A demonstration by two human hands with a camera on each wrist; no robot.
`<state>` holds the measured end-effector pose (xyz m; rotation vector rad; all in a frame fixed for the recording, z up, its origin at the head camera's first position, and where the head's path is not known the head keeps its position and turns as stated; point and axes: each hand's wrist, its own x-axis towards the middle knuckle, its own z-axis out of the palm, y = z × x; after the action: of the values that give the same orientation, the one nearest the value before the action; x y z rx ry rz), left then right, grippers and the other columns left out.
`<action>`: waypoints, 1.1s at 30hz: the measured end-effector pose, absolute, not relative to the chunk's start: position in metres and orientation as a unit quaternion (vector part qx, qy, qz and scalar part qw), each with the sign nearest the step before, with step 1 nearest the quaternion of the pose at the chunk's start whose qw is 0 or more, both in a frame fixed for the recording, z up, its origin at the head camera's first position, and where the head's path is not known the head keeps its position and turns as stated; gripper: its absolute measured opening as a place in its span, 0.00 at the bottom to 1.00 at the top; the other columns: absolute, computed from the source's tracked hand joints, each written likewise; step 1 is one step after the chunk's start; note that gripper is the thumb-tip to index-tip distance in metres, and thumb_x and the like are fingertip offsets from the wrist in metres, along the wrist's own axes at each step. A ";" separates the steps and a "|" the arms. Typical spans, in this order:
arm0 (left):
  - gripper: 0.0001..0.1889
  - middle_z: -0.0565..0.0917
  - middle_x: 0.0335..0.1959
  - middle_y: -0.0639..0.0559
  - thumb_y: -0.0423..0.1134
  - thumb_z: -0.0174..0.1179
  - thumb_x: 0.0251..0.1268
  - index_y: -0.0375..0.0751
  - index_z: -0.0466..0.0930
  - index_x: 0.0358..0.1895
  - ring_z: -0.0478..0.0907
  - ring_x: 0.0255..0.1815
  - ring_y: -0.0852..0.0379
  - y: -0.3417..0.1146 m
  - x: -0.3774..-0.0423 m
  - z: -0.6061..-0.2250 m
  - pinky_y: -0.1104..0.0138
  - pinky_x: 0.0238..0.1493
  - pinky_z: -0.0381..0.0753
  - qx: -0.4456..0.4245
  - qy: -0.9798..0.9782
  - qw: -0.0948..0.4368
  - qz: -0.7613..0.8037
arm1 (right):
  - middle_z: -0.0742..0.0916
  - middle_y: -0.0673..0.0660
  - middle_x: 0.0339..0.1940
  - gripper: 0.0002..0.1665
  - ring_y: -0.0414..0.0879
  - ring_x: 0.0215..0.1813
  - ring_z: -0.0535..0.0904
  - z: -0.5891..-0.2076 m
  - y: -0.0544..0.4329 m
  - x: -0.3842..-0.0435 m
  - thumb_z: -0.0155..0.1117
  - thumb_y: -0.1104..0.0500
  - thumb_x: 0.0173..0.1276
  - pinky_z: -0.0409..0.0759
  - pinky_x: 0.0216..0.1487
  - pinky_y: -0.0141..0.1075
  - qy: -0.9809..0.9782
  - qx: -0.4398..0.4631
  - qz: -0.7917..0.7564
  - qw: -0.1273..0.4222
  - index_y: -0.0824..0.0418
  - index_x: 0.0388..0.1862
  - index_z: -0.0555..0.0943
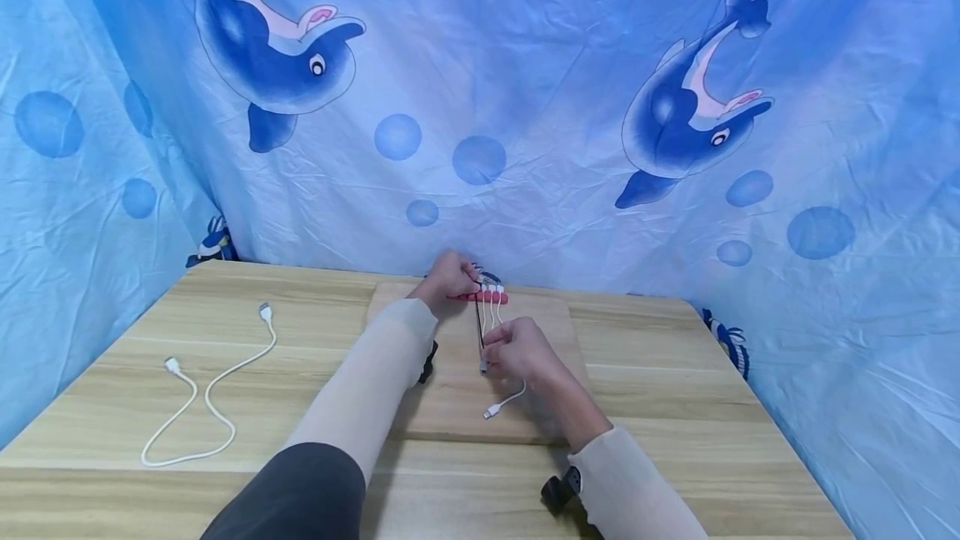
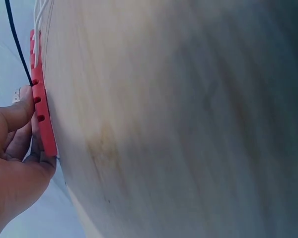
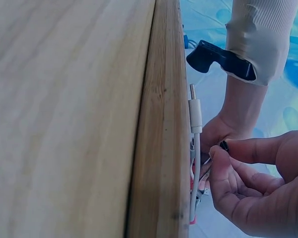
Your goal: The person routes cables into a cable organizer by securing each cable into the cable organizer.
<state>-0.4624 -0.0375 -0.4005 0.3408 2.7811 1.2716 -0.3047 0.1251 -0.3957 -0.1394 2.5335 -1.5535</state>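
A red cable holder [image 2: 47, 134] with slots along its edge lies at the far end of a wooden board [image 1: 450, 419]. My left hand [image 1: 451, 275] grips it, the thumb beside the slot where a black cable [image 2: 15, 42] enters. A metal plug [image 2: 16, 95] shows partly behind that thumb. Several white cables [image 1: 492, 307] sit in other slots. Closer to me, my right hand [image 1: 521, 348] pinches the black cable near its free end, the small black tip [image 3: 224, 145] between thumb and forefinger. A white cable end [image 1: 492, 412] lies on the board below this hand.
On the left of the table [image 1: 315, 307] a loose white USB cable [image 1: 232, 432] lies in a curve. The board's near edge [image 3: 164, 114] stands above the tabletop. A blue dolphin-print cloth [image 1: 525, 48] hangs behind and at both sides. Black wrist mounts [image 1: 558, 490] sit on my sleeves.
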 end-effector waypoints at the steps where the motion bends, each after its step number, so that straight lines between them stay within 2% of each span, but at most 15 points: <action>1: 0.04 0.86 0.36 0.47 0.29 0.71 0.61 0.35 0.88 0.38 0.78 0.38 0.54 -0.037 -0.463 -0.400 0.69 0.36 0.77 0.107 0.903 0.034 0.414 | 0.88 0.60 0.31 0.09 0.47 0.30 0.85 -0.395 0.125 -0.305 0.66 0.74 0.64 0.86 0.35 0.40 0.849 -0.048 -0.520 0.081 0.74 0.44 0.85; 10: 0.04 0.85 0.37 0.49 0.29 0.71 0.59 0.38 0.89 0.37 0.77 0.36 0.54 -0.036 -0.467 -0.402 0.68 0.32 0.76 0.075 0.909 0.042 0.407 | 0.87 0.58 0.30 0.10 0.43 0.30 0.83 -0.399 0.120 -0.306 0.67 0.74 0.63 0.85 0.33 0.36 0.854 -0.063 -0.509 0.087 0.75 0.44 0.85; 14: 0.01 0.82 0.30 0.51 0.31 0.70 0.61 0.37 0.88 0.33 0.74 0.30 0.55 -0.034 -0.468 -0.400 0.68 0.28 0.73 0.052 0.907 0.055 0.415 | 0.88 0.60 0.31 0.11 0.44 0.31 0.84 -0.401 0.119 -0.308 0.66 0.75 0.63 0.87 0.35 0.37 0.846 -0.065 -0.520 0.098 0.76 0.45 0.84; 21: 0.18 0.72 0.17 0.55 0.34 0.64 0.66 0.45 0.76 0.16 0.67 0.19 0.58 -0.031 -0.470 -0.400 0.68 0.21 0.65 0.005 0.906 0.063 0.418 | 0.88 0.59 0.31 0.10 0.44 0.31 0.85 -0.404 0.120 -0.311 0.67 0.76 0.63 0.87 0.36 0.37 0.844 -0.061 -0.522 0.107 0.76 0.43 0.85; 27: 0.21 0.70 0.13 0.55 0.35 0.64 0.68 0.45 0.73 0.14 0.66 0.17 0.58 -0.030 -0.469 -0.399 0.68 0.20 0.63 -0.003 0.908 0.073 0.413 | 0.89 0.58 0.30 0.10 0.45 0.31 0.86 -0.407 0.122 -0.311 0.68 0.76 0.63 0.88 0.37 0.37 0.833 -0.052 -0.538 0.118 0.76 0.44 0.86; 33: 0.22 0.68 0.11 0.55 0.35 0.65 0.68 0.45 0.74 0.12 0.65 0.15 0.58 -0.032 -0.467 -0.399 0.68 0.19 0.63 0.019 0.913 0.077 0.399 | 0.90 0.63 0.33 0.12 0.48 0.33 0.87 -0.411 0.126 -0.311 0.67 0.76 0.63 0.88 0.40 0.40 0.801 -0.043 -0.582 0.130 0.77 0.47 0.84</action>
<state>-0.4665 -0.0322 -0.3993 0.0564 2.7369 1.1962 -0.3105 0.1263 -0.4112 -0.1259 2.3279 -1.6915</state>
